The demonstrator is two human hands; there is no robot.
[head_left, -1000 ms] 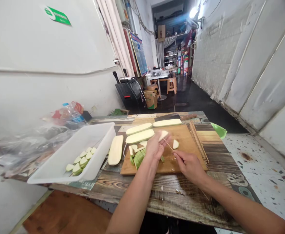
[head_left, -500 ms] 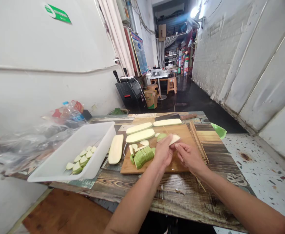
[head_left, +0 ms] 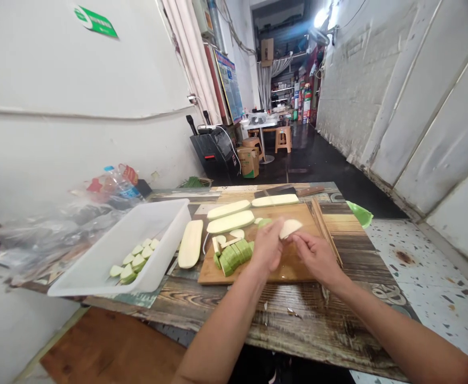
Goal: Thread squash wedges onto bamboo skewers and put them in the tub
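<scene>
My left hand is closed around pale-green zucchini pieces above the cutting board. A white-faced zucchini slice sticks out past its fingers. At that slice's lower edge my right hand pinches, fingertips together, on a thin bamboo skewer largely hidden now by the hands. Left of my hands, a row of green-skinned slices lies on the board with a few loose pale offcuts. Peeled zucchini halves lie behind them, and another half rests beside the board.
A white plastic tub at left holds skewered zucchini pieces. Bamboo skewers lie along the board's right side. A knife lies at the table's far edge. Plastic bags and a bottle crowd the far left.
The white slice has shifted slightly right and turned its face more toward me. My right hand has moved a little right. The skewer end below my right wrist no longer shows clearly.
</scene>
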